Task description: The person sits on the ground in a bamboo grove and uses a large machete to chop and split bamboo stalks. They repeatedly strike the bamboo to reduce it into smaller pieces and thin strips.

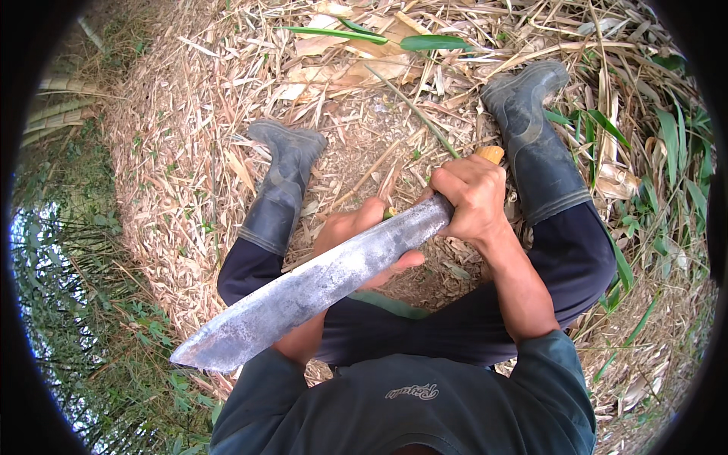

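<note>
My right hand [474, 193] is closed round the yellowish-brown handle of a machete [303, 292]. Its wide, grey, scuffed blade slants down to the left across my lap, the tip near my left sleeve. Behind the blade is my left hand [345, 227], fingers curled and thumb showing below the blade's lower edge. A small green-yellow plant piece [390, 213] pokes out beside its fingers; the blade covers most of the palm and whatever else lies there. A thin green stem [413, 108] runs from the ground litter toward my right hand, where its lower end is lost from sight.
My legs are spread, with dark rubber boots [290, 171] on either side. Dry bamboo leaves and chips [205, 144] cover the ground. Green leaves [436, 42] lie at the far side, grassy plants [671, 144] stand at right, and undergrowth [83, 265] with pale bamboo stalks fills the left.
</note>
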Tool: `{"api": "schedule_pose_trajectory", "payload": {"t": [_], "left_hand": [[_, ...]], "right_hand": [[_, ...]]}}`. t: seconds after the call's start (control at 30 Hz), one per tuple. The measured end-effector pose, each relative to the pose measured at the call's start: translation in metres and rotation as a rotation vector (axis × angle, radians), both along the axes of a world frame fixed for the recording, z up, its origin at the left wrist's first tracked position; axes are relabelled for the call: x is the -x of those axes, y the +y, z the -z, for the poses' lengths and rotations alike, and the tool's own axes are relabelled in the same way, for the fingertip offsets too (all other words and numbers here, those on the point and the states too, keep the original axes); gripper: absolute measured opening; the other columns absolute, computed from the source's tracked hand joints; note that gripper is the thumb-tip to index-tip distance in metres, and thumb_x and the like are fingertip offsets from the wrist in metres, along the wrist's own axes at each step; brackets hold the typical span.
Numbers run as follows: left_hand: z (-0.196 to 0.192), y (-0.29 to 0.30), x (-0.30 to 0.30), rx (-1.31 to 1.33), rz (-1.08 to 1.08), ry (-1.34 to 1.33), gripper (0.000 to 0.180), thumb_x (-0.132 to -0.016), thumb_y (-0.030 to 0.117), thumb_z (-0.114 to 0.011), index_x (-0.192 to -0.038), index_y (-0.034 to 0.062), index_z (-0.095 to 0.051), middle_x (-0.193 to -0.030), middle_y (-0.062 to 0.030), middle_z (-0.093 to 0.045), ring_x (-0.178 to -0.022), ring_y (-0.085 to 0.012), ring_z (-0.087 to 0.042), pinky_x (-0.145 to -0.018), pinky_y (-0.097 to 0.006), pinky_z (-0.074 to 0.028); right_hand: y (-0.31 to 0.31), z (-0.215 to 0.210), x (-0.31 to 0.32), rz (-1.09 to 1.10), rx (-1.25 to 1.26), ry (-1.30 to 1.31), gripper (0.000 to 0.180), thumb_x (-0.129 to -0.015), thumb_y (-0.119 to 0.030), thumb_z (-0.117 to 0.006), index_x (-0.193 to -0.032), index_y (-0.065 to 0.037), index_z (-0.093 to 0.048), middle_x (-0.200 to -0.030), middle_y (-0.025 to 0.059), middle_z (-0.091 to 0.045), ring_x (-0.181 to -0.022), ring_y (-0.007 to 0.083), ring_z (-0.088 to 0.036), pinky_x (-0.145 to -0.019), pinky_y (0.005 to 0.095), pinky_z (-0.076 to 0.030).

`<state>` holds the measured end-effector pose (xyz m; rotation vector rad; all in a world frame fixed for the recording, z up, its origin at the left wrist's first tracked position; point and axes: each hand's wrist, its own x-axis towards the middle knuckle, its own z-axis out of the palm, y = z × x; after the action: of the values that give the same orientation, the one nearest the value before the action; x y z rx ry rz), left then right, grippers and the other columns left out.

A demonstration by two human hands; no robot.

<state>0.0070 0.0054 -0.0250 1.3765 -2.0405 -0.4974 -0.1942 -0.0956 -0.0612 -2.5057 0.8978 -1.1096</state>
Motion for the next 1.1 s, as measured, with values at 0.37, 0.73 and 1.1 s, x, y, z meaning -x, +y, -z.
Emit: {"api": "schedule_pose_trajectory", "payload": {"t": [0.37, 0.73, 1.1], "left_hand": [[-0.006, 0.016, 0.011, 0.071, 0.088, 0.212, 0.046, -0.092, 0.034, -0.071, -0.066, 0.0048, -0.048, -0.054, -0.0053, -0.046, -0.042, -0.0210, -0.046, -0.042, -0.034, -0.037], [0.005, 0.008, -0.001, 0.057, -0.116, 0.121, 0.022, -0.101, 0.020, -0.053, -0.092, 0.0011, -0.060, -0.068, -0.0125, -0.057, -0.058, -0.0287, -0.058, -0.054, -0.038, -0.045], [0.014, 0.013, -0.010, -0.119, -0.097, 0.170, 0.017, -0.081, 0.007, -0.068, -0.094, 0.0013, -0.059, -0.072, -0.0073, -0.057, -0.057, -0.0176, -0.058, -0.054, -0.032, -0.044]], "right_hand": [[-0.025, 0.021, 0.006, 0.085, -0.055, 0.017, 0.018, -0.060, -0.020, -0.074, -0.070, -0.010, -0.063, -0.058, 0.0059, -0.059, -0.055, 0.0256, -0.063, -0.058, 0.0394, -0.051], [-0.011, 0.029, -0.006, 0.092, -0.225, -0.076, 0.020, -0.061, -0.020, -0.076, -0.066, -0.010, -0.060, -0.055, 0.0067, -0.058, -0.049, 0.0282, -0.060, -0.052, 0.0415, -0.048], [0.009, 0.007, -0.010, -0.112, -0.142, -0.040, 0.041, -0.040, -0.024, -0.082, -0.072, -0.011, -0.060, -0.063, 0.0034, -0.059, -0.060, 0.0270, -0.062, -0.058, 0.0401, -0.047]]}}
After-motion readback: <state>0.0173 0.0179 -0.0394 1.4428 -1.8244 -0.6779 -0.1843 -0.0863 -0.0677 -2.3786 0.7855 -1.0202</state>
